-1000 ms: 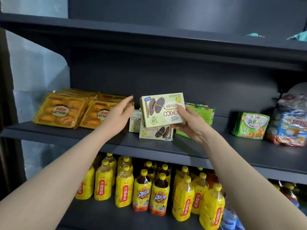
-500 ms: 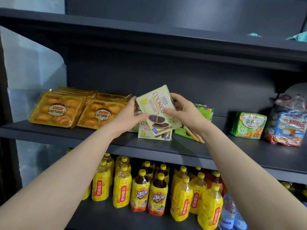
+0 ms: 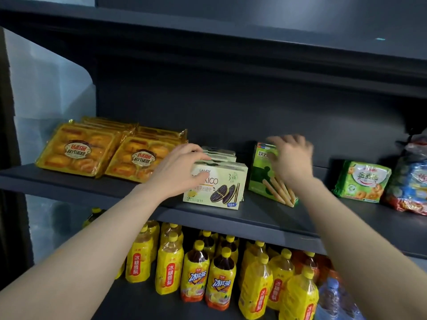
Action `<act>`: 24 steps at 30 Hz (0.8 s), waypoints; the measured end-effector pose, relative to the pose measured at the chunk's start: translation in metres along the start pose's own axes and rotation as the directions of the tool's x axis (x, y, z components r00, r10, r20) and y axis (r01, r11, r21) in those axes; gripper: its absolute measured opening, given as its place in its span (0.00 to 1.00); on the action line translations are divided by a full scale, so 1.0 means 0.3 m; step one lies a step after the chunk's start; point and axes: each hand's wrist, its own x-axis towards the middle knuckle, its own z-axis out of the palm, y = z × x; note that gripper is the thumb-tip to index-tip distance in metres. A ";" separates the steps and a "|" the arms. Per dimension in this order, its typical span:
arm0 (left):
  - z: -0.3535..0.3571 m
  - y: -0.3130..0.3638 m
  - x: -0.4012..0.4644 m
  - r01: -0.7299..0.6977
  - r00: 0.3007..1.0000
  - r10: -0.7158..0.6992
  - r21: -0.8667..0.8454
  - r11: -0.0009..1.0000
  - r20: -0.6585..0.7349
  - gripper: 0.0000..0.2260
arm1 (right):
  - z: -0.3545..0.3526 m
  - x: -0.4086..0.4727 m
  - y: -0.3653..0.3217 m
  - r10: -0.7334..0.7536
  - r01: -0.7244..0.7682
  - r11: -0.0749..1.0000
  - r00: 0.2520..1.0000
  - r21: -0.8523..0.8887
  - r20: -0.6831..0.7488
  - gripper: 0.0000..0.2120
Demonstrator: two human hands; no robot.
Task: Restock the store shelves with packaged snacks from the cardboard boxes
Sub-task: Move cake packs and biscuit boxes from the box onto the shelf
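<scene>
A pale green cookie box point(image 3: 219, 188) stands upright at the front of a row of like boxes point(image 3: 220, 154) on the dark middle shelf point(image 3: 254, 215). My left hand point(image 3: 178, 168) holds its top left corner, fingers over the top and thumb on the front face. Just to the right leans a green box of biscuit sticks point(image 3: 265, 179). My right hand point(image 3: 292, 158), blurred by motion, touches that box's top edge with loosely curled fingers and holds nothing. No cardboard box is in view.
Yellow cake packs point(image 3: 76, 151) fill the shelf's left part. A green biscuit bag point(image 3: 362, 181) and a clear bag of snacks point(image 3: 413, 176) lie at the right. Yellow drink bottles point(image 3: 196, 273) crowd the shelf below. Another shelf point(image 3: 208, 42) hangs overhead.
The cookie box was turned upright and set down at the front of its row. My right hand let go of it and moved right to the green box; my left hand took hold.
</scene>
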 end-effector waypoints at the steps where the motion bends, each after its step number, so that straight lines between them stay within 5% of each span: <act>1: 0.005 0.016 0.021 -0.033 0.999 0.031 0.062 0.998 0.033 0.24 | -0.024 0.010 0.055 0.057 -0.039 0.985 0.993 -0.166 0.100 0.24; 3: 0.026 0.047 0.066 -0.100 0.990 0.082 0.174 0.980 0.111 0.31 | -0.052 0.023 0.135 0.169 -0.064 0.939 0.940 -0.337 0.295 0.33; 6: 0.073 0.075 0.112 -0.158 0.974 0.104 0.269 0.950 0.204 0.36 | -0.014 0.027 0.215 0.177 -0.079 0.967 0.894 -0.244 0.411 0.39; 16: 0.099 0.063 0.123 -0.085 0.978 0.022 0.301 0.950 0.209 0.39 | 0.264 0.118 0.280 0.121 -0.105 0.992 0.917 -0.064 0.381 0.39; 24: 0.098 0.062 0.118 -0.076 0.977 0.014 0.286 0.955 0.214 0.39 | 0.299 0.119 0.247 0.142 -0.078 0.959 0.964 -0.273 0.225 0.38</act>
